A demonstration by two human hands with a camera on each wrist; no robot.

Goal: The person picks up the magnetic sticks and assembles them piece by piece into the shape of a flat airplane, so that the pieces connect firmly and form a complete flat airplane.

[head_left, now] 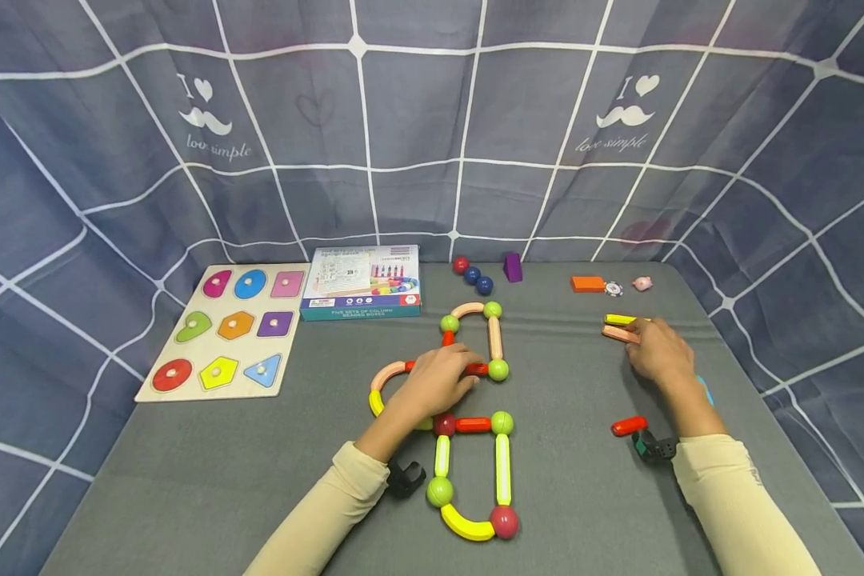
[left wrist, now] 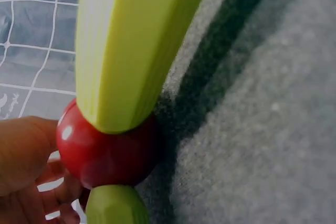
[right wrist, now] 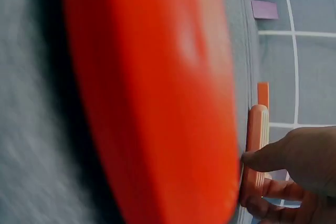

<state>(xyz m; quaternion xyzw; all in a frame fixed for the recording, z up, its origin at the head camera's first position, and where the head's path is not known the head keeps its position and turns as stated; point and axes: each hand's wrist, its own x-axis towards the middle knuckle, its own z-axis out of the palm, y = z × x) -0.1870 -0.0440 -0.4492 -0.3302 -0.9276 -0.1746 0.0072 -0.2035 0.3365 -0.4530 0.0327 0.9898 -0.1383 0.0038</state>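
Observation:
My left hand (head_left: 439, 378) lies over the middle of a magnetic stick-and-ball figure, beside a red stick (head_left: 475, 369). It covers part of the figure, and what its fingertips grip or touch is hidden. In the left wrist view its thumb and bent fingers show behind a red ball (left wrist: 107, 148) joined to a lime stick (left wrist: 128, 51). On the right, my right hand (head_left: 662, 350) pinches a peach stick (right wrist: 257, 129) between thumb and fingers. A yellow stick (head_left: 619, 319) lies just beyond it. Near the right wrist lies a loose red stick (head_left: 630, 426).
A shape puzzle board (head_left: 209, 364) and a toy box (head_left: 360, 310) stand at the left back. Several balls (head_left: 471, 275), a purple block (head_left: 513, 267), an orange block (head_left: 587, 284), a poker chip (head_left: 614, 289) and a small pink figure (head_left: 642, 283) lie along the rear curtain.

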